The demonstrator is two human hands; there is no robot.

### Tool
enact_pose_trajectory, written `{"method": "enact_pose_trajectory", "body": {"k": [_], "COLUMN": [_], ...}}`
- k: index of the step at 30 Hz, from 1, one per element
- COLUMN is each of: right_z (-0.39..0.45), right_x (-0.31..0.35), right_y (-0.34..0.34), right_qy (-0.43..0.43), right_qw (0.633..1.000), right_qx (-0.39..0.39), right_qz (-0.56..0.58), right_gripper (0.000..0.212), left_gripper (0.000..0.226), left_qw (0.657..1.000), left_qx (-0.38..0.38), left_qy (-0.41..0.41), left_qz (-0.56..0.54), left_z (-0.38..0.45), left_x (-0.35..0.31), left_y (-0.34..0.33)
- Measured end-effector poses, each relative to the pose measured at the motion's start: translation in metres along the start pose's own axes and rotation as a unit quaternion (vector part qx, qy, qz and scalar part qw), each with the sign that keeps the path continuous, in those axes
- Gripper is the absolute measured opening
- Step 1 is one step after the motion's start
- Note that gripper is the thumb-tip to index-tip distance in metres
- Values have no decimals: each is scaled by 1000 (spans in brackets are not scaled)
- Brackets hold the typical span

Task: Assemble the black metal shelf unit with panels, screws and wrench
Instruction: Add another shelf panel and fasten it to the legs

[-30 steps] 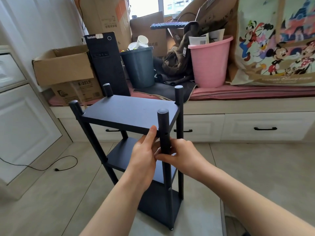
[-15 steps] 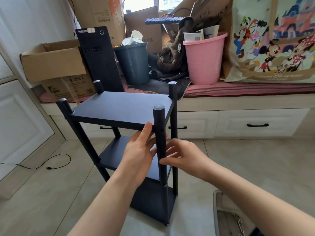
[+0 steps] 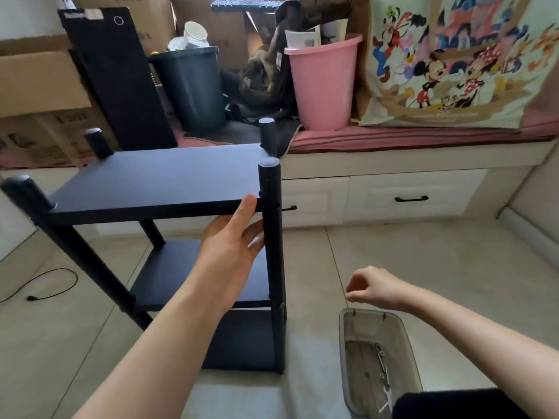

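Shelf unit point(image 3: 169, 182): black, upright on the floor, three flat panels between four round posts.
Screws and wrench point(image 3: 381, 362): small metal pieces in a clear tray right of the unit.

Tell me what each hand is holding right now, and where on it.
Neither grips anything. The left hand, fingers straight, steadies the top panel at its front edge beside the near post. The right hand hangs loosely curled above the tray.

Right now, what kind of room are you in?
Probably a spare room at home used for storage: a cushioned window seat with drawers, piled with cardboard boxes, a pink bin and a cartoon bag.
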State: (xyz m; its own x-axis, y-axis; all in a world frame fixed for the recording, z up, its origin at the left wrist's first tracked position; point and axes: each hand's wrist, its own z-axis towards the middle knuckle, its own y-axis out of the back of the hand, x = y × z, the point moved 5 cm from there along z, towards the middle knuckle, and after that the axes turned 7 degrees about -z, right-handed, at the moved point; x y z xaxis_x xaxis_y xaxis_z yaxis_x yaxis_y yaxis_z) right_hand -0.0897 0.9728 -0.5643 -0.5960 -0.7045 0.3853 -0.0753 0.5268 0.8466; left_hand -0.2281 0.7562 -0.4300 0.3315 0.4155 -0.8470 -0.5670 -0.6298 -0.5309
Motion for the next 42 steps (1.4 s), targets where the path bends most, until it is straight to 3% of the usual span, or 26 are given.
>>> {"method": "enact_pose_trajectory", "body": {"k": [3, 7, 10, 15, 21, 32, 37, 42], "right_z": [7, 11, 11, 9, 22, 28, 36, 44], "right_x": [-32, -59, -70, -70, -51, -15, -22, -65], "right_y": [-36, -110, -156, -207, -224, -254, -256, -249], "right_qy": [-84, -157, -194, -217, -202, -144, -156, -202], "right_qw": [993, 983, 973, 961, 962, 958, 942, 958], "right_qx": [24, 75, 103, 129, 104, 132, 121, 71], "right_qz": [80, 57, 76, 110, 154, 208, 270, 190], "right_gripper": [23, 33, 29, 54, 44, 49, 34, 21], "left_gripper": [51, 49, 53, 44, 45, 39, 34, 30], "left_qw": [1000, 1000, 1000, 1000, 1000, 1000, 999, 999], "left_qx": [11, 13, 13, 17, 18, 20, 29, 34], "left_qy": [-2, -5, 0, 2, 0, -7, -10, -13], "left_qz": [4, 6, 10, 15, 22, 19, 30, 27], "left_z": [0, 0, -1, -2, -2, -2, -1, -1], "left_x": [3, 4, 3, 5, 5, 8, 7, 8], "left_y": [-5, -7, -8, -7, -7, -5, -5, -7]}}
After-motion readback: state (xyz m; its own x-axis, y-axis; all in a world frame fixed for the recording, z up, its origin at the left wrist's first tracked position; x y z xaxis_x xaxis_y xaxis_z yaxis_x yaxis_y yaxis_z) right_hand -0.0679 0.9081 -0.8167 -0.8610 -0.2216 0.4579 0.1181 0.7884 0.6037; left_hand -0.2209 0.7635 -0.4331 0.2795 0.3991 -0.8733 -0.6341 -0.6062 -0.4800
